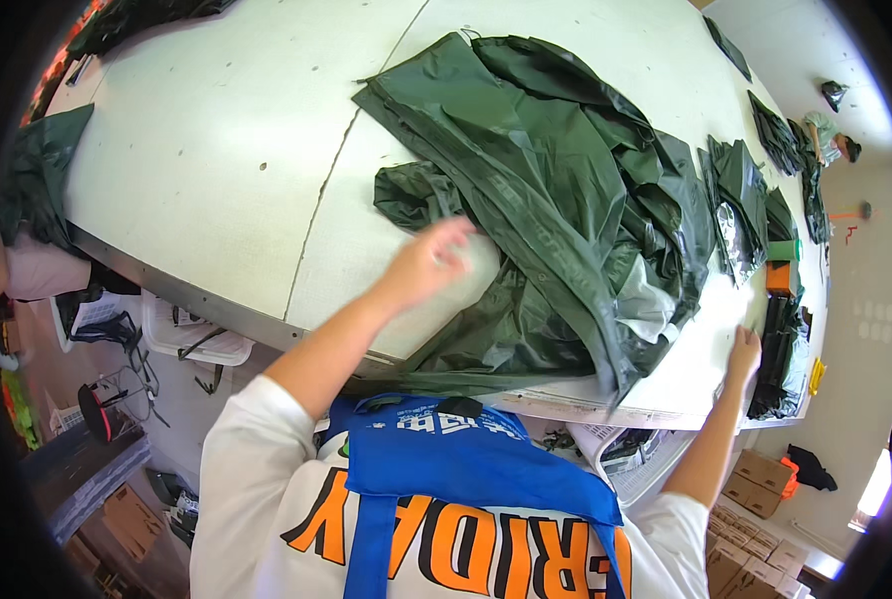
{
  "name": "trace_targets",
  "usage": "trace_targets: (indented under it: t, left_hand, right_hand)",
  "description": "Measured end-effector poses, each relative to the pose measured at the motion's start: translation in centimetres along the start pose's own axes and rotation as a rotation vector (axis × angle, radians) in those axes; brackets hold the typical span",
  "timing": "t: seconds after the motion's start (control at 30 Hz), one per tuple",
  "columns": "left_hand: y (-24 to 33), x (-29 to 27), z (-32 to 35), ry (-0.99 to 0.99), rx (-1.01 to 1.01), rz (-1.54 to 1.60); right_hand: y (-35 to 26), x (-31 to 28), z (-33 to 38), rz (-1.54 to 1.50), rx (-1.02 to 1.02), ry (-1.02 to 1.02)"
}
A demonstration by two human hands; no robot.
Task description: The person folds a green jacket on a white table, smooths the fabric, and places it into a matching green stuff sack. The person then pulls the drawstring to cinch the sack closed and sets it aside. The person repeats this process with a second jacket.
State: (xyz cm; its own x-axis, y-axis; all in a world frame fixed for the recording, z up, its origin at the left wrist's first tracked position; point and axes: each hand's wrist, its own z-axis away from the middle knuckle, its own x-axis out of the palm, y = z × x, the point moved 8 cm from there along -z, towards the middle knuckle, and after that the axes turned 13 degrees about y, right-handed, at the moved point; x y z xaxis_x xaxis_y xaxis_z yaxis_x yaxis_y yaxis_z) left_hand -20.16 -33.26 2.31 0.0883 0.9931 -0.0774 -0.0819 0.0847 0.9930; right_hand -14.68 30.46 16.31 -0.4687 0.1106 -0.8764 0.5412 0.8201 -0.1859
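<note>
Far left: a dark green cloth (36, 180) hangs over the bench's left edge, well apart from the hands.
Bench (216, 170): a broad white top with a seam line running across it, bare on its left half.
Left hand (433, 262): lies flat on the lower left part of the garment, fingers spread and a little blurred, closed on nothing.
Garment (556, 200): a dark green raincoat-like piece of thin, glossy cloth, spread and rumpled over the middle of the bench, its lower hem hanging off the near edge.
Handling: it looks light, limp and slippery, likely to slide on the smooth top; a firm hold is best at a hem, a seam band or the bunched sleeve, not on the flat panel.
Folded pieces (741, 205): more dark green garments lie just right of it, one showing a silvery lining.
Right hand (744, 351): rests at the bench's near right edge, near the garment's right side; whether it pinches anything I cannot tell.
Boxes (761, 474): cardboard cartons below on the floor.
</note>
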Motion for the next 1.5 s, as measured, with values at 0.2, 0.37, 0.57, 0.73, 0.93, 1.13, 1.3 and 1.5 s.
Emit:
trace_targets:
  t: [0.2,0.37,0.57,0.73,0.93,1.13,1.3,1.5]
  left_hand:
    - [-2.9,2.5,-3.9,0.274,-0.623,0.182]
    - [-2.9,2.9,-4.6,0.484,-0.439,0.442]
    - [3.0,-3.8,0.9,0.635,-0.085,-0.035]
    - [7.2,-11.2,4.1,0.807,0.066,-1.404]
    - [13.8,5.1,-16.5,0.260,0.447,-0.638]
    - [5.9,8.1,-32.3,0.288,0.309,-0.945]
    - [18.1,5.9,-27.6,0.500,0.823,-0.549]
    - [21.0,-2.2,-11.9,0.500,0.760,-0.038]
  right_hand:
    - [-31.6,1.4,20.0,-0.517,-0.519,-0.476]
    - [-31.4,3.9,26.3,-0.688,-0.805,-0.972]
    - [-27.3,6.4,7.7,-0.632,-0.968,-0.254]
    - [-11.5,21.1,-5.2,-0.113,-0.222,-0.330]
    - [-10.7,19.5,-4.5,-0.320,-0.147,-0.361]
    - [-15.6,1.5,-2.4,-0.602,-0.299,0.044]
    - [-10.9,-8.4,-3.2,-0.622,-0.305,0.401]
    - [-5.9,-15.5,4.4,-0.557,0.049,-0.024]
